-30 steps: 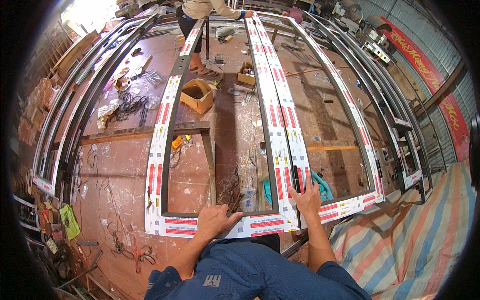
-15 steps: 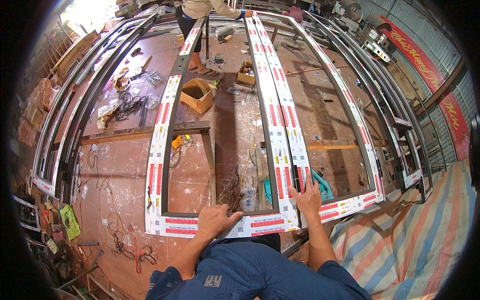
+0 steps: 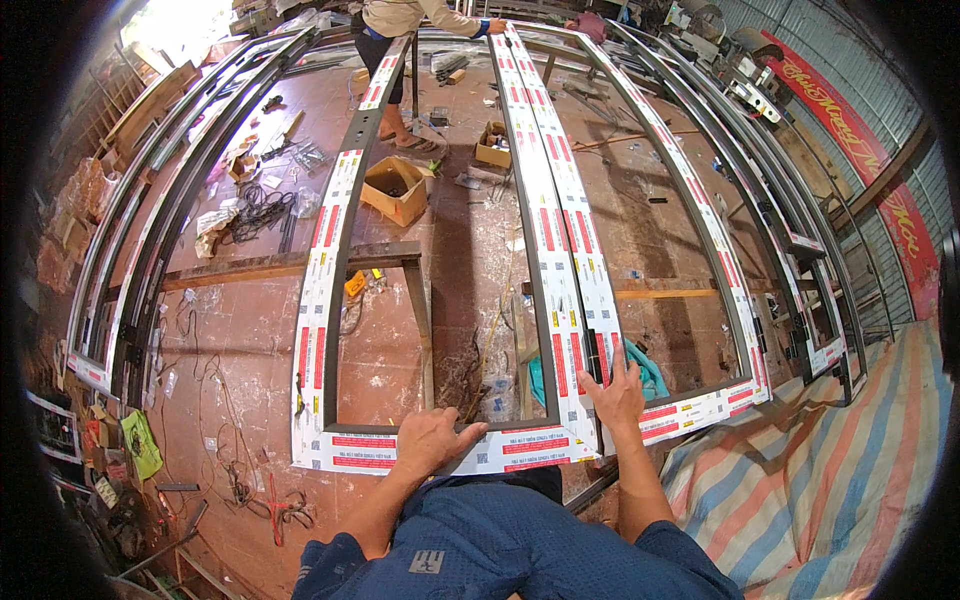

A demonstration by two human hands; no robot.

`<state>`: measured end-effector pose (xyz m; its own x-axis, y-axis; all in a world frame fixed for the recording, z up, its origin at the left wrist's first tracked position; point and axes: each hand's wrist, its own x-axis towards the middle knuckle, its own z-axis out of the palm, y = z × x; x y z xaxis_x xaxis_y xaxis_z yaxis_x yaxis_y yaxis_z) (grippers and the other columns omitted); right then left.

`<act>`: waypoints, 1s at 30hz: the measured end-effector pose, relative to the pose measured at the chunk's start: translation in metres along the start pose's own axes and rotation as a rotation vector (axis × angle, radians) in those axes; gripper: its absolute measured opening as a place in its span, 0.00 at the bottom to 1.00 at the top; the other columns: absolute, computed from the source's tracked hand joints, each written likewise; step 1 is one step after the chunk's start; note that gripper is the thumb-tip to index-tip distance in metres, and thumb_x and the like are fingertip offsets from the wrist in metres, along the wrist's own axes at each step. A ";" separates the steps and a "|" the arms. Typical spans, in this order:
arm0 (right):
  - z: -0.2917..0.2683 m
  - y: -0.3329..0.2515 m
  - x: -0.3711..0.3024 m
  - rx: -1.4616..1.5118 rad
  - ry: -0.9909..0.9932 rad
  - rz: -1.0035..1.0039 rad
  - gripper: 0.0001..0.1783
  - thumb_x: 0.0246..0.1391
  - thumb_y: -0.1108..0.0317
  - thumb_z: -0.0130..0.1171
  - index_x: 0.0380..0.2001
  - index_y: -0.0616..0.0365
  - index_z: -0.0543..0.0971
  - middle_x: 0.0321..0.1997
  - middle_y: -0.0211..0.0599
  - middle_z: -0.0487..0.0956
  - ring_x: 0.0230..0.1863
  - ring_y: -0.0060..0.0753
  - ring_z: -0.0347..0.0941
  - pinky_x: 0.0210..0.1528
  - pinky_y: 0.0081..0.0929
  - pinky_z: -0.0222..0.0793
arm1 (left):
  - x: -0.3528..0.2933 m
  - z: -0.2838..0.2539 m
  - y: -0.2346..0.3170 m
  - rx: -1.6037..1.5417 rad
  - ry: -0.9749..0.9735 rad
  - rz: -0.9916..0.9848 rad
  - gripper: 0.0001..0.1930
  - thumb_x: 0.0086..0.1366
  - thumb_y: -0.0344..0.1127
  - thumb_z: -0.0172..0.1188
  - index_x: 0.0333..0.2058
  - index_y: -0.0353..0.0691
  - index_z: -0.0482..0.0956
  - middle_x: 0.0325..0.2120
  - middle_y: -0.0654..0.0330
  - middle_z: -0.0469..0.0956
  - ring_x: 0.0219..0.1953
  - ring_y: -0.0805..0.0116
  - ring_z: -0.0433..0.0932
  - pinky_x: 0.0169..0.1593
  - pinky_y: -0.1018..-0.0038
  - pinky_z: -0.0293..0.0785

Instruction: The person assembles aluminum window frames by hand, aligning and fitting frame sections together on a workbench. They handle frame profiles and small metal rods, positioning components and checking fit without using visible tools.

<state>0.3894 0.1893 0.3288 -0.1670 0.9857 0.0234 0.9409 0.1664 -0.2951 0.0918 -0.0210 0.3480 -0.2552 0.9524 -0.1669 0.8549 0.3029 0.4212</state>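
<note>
Evidently my left hand (image 3: 430, 443), at half past six, lies over the near rail of the left-hand frame (image 3: 360, 452), its thumb out along the rail and its fingers bent over the inner edge; whether they hook beneath, I cannot tell; my right hand (image 3: 615, 393), at four o'clock, is spread rather than closed, its thumb and fingers about a black fitting (image 3: 594, 352) near the seam with the right-hand frame (image 3: 690, 414); how hard it presses I cannot see; the two frames lie side by side, stretching from around six o'clock up to twelve, where a co-worker's hand (image 3: 497, 27) is at the far end; a wooden trestle (image 3: 250, 268) passes beneath from nine o'clock; if the co-worker and I pushed unevenly, the frames could skew and the seam gape; if they were squeezed together, my right thumb or a fingertip might be nipped there; leaning too heavily on the near rail, which seems to overhang the trestle, could tip the far end upward; my fingers might also slide on the printed film, if it is slick; a stumble over the cardboard box (image 3: 388, 208) at eleven could jolt everything.
</note>
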 end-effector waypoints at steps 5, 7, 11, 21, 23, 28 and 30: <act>-0.001 0.000 0.000 0.007 -0.009 0.007 0.62 0.55 0.29 0.71 0.82 0.53 0.63 0.66 0.66 0.73 0.61 0.72 0.77 0.59 0.60 0.77 | 0.001 -0.001 0.000 -0.002 -0.014 0.002 0.37 0.72 0.72 0.58 0.35 0.35 0.88 0.33 0.42 0.89 0.38 0.43 0.89 0.44 0.51 0.83; 0.000 0.000 0.000 0.010 -0.001 0.003 0.62 0.55 0.29 0.71 0.82 0.53 0.63 0.67 0.67 0.72 0.62 0.72 0.77 0.60 0.60 0.77 | 0.001 -0.003 0.001 -0.002 -0.027 0.005 0.37 0.72 0.71 0.58 0.35 0.35 0.88 0.33 0.42 0.89 0.38 0.43 0.89 0.44 0.51 0.83; -0.001 -0.001 0.001 0.015 -0.007 0.001 0.62 0.54 0.27 0.71 0.81 0.53 0.64 0.70 0.70 0.70 0.62 0.75 0.77 0.57 0.61 0.79 | 0.000 -0.001 -0.001 -0.002 -0.008 0.008 0.37 0.72 0.71 0.58 0.35 0.35 0.88 0.33 0.42 0.89 0.38 0.42 0.89 0.44 0.51 0.83; -0.001 -0.001 0.000 0.010 -0.021 0.014 0.62 0.54 0.28 0.72 0.82 0.54 0.63 0.68 0.68 0.72 0.62 0.73 0.77 0.58 0.60 0.78 | 0.001 0.005 -0.004 -0.015 -0.002 0.013 0.36 0.71 0.72 0.58 0.38 0.38 0.89 0.34 0.43 0.89 0.39 0.42 0.89 0.45 0.51 0.83; -0.002 -0.002 0.000 0.005 -0.019 0.010 0.63 0.55 0.29 0.72 0.82 0.55 0.62 0.67 0.66 0.73 0.62 0.72 0.77 0.58 0.60 0.78 | 0.000 0.005 -0.004 -0.021 0.008 0.016 0.37 0.72 0.72 0.57 0.36 0.36 0.88 0.33 0.42 0.89 0.38 0.42 0.89 0.45 0.51 0.83; 0.000 0.000 0.000 0.001 -0.009 0.002 0.63 0.55 0.27 0.70 0.82 0.55 0.63 0.68 0.68 0.73 0.63 0.72 0.77 0.59 0.60 0.78 | 0.001 -0.001 0.000 -0.013 -0.027 -0.004 0.37 0.72 0.72 0.57 0.37 0.36 0.88 0.34 0.42 0.89 0.39 0.42 0.89 0.45 0.51 0.83; -0.003 -0.003 0.000 0.012 -0.022 0.009 0.63 0.55 0.27 0.70 0.82 0.55 0.63 0.67 0.68 0.73 0.63 0.72 0.77 0.59 0.60 0.78 | 0.000 0.002 -0.002 -0.010 -0.014 0.001 0.37 0.72 0.72 0.57 0.37 0.36 0.88 0.34 0.42 0.89 0.39 0.42 0.89 0.45 0.51 0.83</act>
<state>0.3879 0.1886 0.3326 -0.1655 0.9862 0.0003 0.9387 0.1576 -0.3067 0.0911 -0.0211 0.3457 -0.2478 0.9521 -0.1794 0.8503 0.3025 0.4307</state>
